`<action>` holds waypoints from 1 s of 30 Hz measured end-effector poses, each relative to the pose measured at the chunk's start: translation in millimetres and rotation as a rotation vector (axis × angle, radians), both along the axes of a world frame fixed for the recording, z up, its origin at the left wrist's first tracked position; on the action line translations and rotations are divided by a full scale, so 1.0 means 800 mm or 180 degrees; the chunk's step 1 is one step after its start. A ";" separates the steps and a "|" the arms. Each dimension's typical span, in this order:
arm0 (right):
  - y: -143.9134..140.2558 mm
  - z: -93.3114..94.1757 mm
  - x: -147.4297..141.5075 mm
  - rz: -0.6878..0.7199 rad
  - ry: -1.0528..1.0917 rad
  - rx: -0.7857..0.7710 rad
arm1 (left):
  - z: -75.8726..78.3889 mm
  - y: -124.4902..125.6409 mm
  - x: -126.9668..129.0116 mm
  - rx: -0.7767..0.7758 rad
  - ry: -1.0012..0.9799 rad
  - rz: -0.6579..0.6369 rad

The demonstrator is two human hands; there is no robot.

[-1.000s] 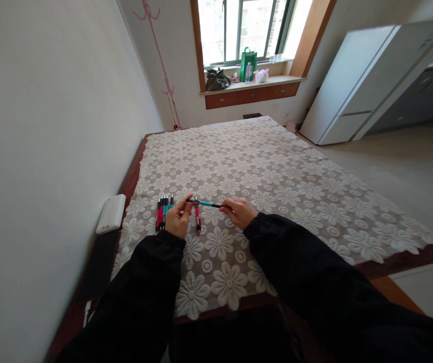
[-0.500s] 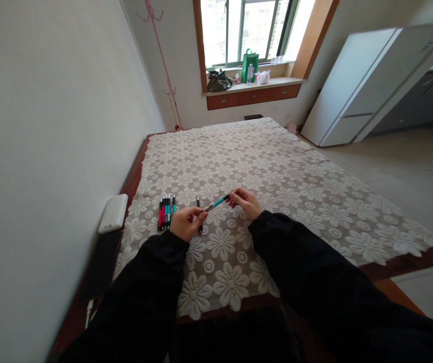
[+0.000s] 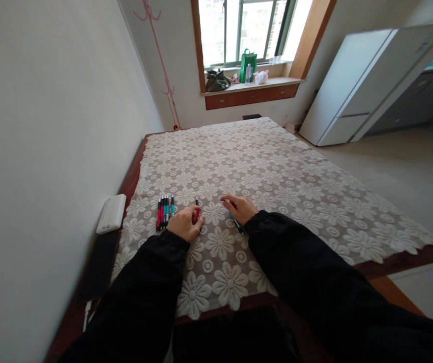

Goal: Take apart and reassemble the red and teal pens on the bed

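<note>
My left hand (image 3: 184,225) rests on the lace tablecloth (image 3: 262,171), its fingers closing around a red and black pen (image 3: 197,209) that lies there. My right hand (image 3: 240,208) is low over the cloth and holds a teal and black pen (image 3: 236,224), which points back toward my sleeve. A tidy row of several red and teal pens (image 3: 164,211) lies just left of my left hand.
A white flat box (image 3: 111,214) sits on the dark table edge by the left wall. Behind the table are a windowsill with a green bag (image 3: 248,64) and a white fridge (image 3: 356,83) on the right.
Both hands held the teal pen up between them; now the left has let go and dropped onto the red pen, while the right has lowered the teal pen to the cloth.
</note>
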State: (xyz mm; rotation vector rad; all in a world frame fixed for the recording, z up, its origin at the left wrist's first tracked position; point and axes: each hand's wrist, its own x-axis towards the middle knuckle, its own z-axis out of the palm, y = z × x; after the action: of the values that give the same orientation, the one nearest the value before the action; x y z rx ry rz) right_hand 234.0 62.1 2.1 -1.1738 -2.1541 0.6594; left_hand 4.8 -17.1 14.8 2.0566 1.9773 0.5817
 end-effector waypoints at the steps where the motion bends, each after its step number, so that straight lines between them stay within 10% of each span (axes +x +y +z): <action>1: 0.000 0.000 0.000 0.0001 -0.0073 0.0020 | 0.000 0.000 0.000 0.0001 0.0008 -0.0025; 12: 0.001 -0.003 0.000 0.0832 -0.0238 0.0635 | -0.003 -0.001 0.003 0.0167 -0.0081 -0.1141; 30: -0.008 0.002 -0.005 0.1474 -0.0375 0.0686 | 0.000 -0.006 0.005 0.0269 -0.0158 -0.1472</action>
State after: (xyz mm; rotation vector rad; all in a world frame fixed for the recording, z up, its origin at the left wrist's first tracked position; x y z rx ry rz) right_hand 229.9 55.5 3.7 -0.6158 -2.5516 0.5375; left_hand 8.8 -21.6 15.1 2.4113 1.3952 0.6115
